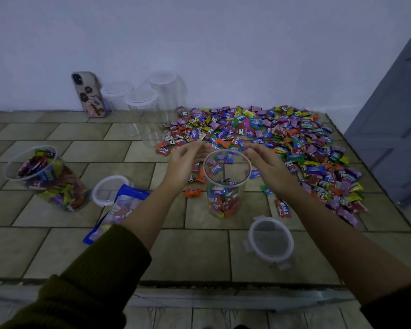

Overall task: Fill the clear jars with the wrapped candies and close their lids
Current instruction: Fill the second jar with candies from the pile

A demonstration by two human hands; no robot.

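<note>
Both hands are being held just behind the rim of the open jar [237,186] at mid tabletop [199,252]. The left hand [188,160] is being kept spread loosely, fingers extended toward the right hand [263,160], which is likewise being held with fingers relaxed and straight. Nothing is being pinched by either, as far as the motion blur allows. The jar is being left uncovered, with its lower part filled with wrapped candies. Its lid [269,242] is lying flat just in front of it.

The candy pile [282,143] is being kept spread over the right of the tabletop, with a few strays beside the jar. A second jar [14,176], packed full and lidless, is standing far left, with another lid [95,193] near it and touching a blue candy bag [119,207]. Empty lidded jars [141,100] and a phone [88,93] are being kept by the wall.
</note>
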